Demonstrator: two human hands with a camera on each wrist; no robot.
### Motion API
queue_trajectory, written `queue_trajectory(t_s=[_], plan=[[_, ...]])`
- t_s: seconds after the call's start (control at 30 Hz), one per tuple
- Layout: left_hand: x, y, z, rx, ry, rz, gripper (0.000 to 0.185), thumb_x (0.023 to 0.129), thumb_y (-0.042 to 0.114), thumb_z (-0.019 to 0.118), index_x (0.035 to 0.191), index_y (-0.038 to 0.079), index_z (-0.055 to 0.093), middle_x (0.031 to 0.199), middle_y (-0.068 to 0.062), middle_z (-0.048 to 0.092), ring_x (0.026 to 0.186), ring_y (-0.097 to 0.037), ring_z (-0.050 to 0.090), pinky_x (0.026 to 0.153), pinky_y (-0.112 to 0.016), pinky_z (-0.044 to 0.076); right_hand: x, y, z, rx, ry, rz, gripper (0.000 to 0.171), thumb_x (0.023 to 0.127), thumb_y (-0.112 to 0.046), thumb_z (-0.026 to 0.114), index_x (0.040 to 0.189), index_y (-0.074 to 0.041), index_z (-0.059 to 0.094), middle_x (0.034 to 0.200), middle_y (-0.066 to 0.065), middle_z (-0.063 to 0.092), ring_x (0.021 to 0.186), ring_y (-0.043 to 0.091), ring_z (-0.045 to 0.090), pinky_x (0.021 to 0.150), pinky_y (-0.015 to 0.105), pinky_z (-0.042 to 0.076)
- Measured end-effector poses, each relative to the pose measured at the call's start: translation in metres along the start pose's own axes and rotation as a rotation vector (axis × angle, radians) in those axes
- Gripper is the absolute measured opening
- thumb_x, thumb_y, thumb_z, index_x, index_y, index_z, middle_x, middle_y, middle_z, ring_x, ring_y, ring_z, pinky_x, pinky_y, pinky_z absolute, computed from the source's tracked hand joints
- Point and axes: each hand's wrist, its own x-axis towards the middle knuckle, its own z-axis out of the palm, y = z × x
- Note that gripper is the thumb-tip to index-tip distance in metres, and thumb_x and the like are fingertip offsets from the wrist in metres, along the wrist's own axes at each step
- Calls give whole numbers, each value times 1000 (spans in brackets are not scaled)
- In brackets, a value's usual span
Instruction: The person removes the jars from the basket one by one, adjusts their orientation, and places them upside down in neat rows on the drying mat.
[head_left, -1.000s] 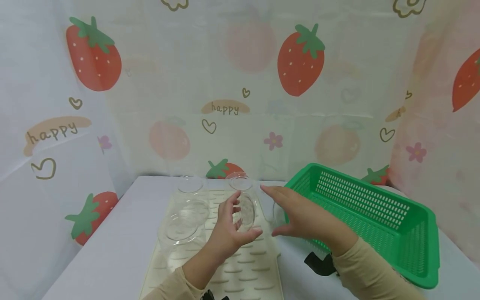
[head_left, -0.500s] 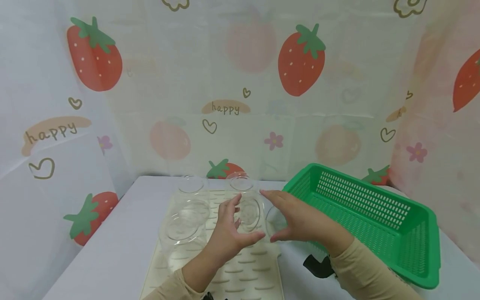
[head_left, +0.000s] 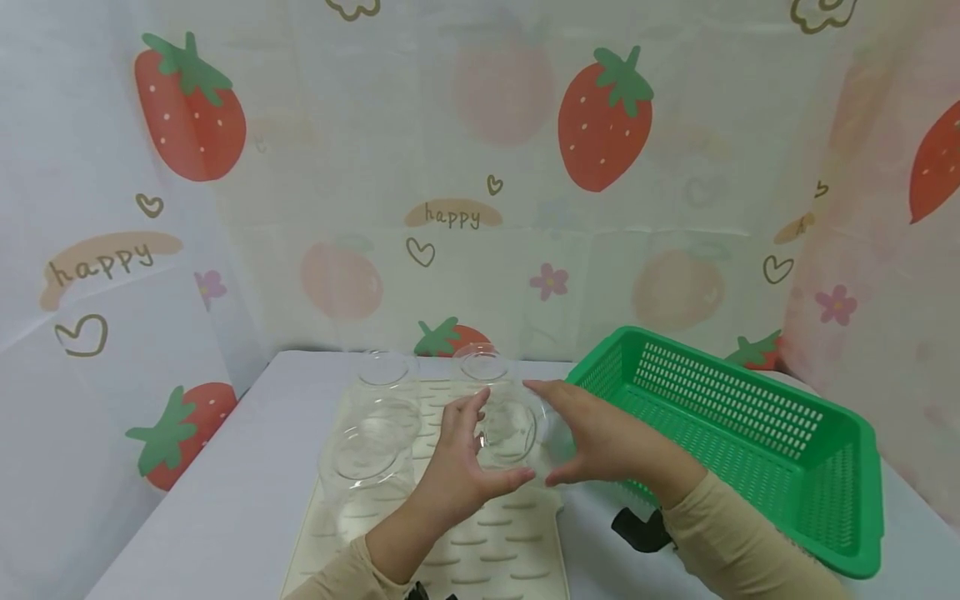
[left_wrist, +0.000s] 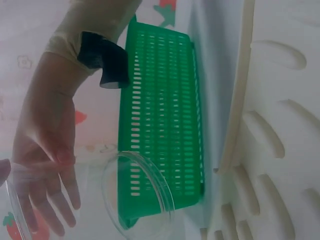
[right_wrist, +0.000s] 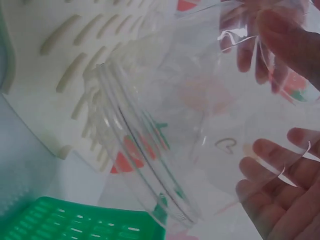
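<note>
In the head view, a clear cup (head_left: 510,429) hangs between both hands above the mat, its ringed end turned toward the head camera. My left hand (head_left: 463,467) grips it from the left, fingers curved behind and thumb in front. On the other side, my right hand (head_left: 611,442) holds it in a wide curve of thumb and fingers. Through the see-through wall of the cup (left_wrist: 142,192), the left wrist view shows the right hand (left_wrist: 47,165). The right wrist view has the cup (right_wrist: 150,125) tilted, with right-hand fingers (right_wrist: 272,185) at its wide mouth.
Several clear cups (head_left: 366,454) stand upside down on a cream ridged mat (head_left: 517,554), at its left and back. A green perforated basket (head_left: 847,425) sits right of the mat on the white-covered table (head_left: 187,517). Printed strawberry cloth (head_left: 450,275) hangs behind.
The cup has turned between the hands, its ringed end swinging from edge-on to face the camera more fully. The hands have shifted only slightly; the basket and other cups stay put.
</note>
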Motion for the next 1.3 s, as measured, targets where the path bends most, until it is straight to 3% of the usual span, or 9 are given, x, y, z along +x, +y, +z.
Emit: queue_trajectory(t_s=[0.4,0.7,0.8,1.0,1.3], plan=[[0,5,-8,-84,37,47,95,70,26,80,143,20,21,136,-5,27,125,-21,30,103,-41,35,-1,11,9,169,91,23,104,59,-53,79,142,-17,28,138,2,40,120,19,43,98,44,41],[-4,9,-19,-76,71,53,91,71,25,78,143,19,22,133,-4,30,123,-21,33,102,-40,36,-4,7,29,443,135,65,101,61,-38,84,141,-20,26,133,3,43,117,21,48,94,39,45],[-5,11,-24,-91,75,54,89,72,22,78,142,20,23,133,-3,30,123,-20,33,102,-37,36,-5,8,39,543,140,40,99,62,-30,85,141,-18,26,134,5,42,119,25,46,95,38,44],[-7,13,-32,-100,50,56,84,75,19,75,142,20,25,134,-2,30,125,-19,32,104,-35,33,-4,10,57,701,119,2,90,67,-22,82,139,-21,28,134,1,42,121,23,44,98,37,40],[-12,15,-39,-161,-2,7,82,75,13,74,141,21,25,138,-1,28,128,-18,30,106,-34,30,-7,7,71,788,-2,-4,88,70,-19,80,140,-19,26,140,6,37,128,25,38,101,40,37]])
